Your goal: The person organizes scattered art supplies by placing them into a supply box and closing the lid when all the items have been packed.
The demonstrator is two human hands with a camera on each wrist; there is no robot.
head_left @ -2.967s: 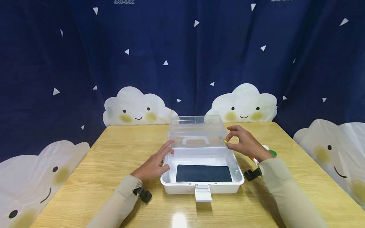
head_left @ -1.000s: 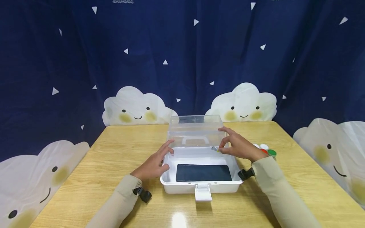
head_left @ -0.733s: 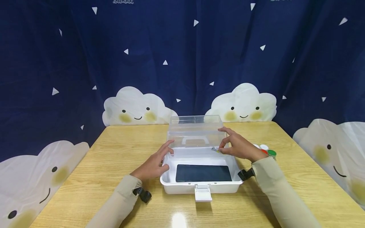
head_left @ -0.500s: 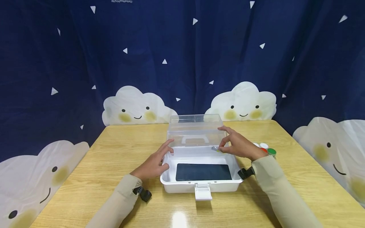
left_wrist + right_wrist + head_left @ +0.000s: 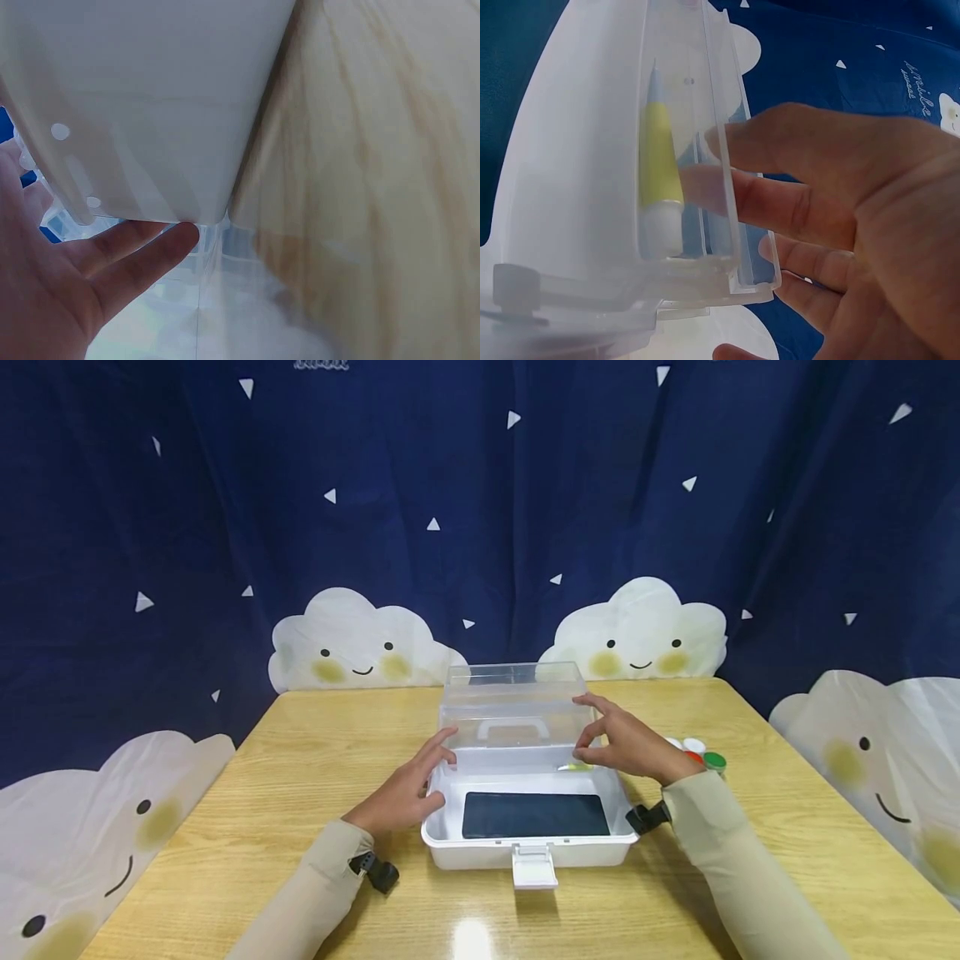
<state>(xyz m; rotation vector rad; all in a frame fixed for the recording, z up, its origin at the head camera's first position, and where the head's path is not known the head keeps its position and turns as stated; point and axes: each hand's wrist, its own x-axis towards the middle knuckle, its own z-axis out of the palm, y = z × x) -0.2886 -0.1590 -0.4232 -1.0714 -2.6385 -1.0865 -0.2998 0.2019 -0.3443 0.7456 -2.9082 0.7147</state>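
Note:
A small pen-like tool (image 5: 660,154) with a yellow grip, white end and thin pointed tip lies in a narrow translucent compartment at the back of the white box (image 5: 495,856). My right hand (image 5: 630,745) hovers just above it, thumb and forefinger close together and holding nothing. In the right wrist view those fingertips are at the clear compartment wall, beside the tool. My left hand (image 5: 401,789) rests at the box's left side, fingers spread; in the left wrist view its fingertips (image 5: 184,234) touch the edge. A dark flat rectangle (image 5: 536,815) lies inside the box.
The box's clear lid (image 5: 517,693) with a white handle (image 5: 513,727) is folded back. Its front latch (image 5: 534,868) hangs down. Right of the box stand small jars with green (image 5: 715,762), red and white lids. A blue curtain (image 5: 480,485) hangs behind the table (image 5: 315,727).
My right hand has carried the pen-like tool leftward and down over the back compartment and let go of it, so it now lies there. My left hand has stayed in place.

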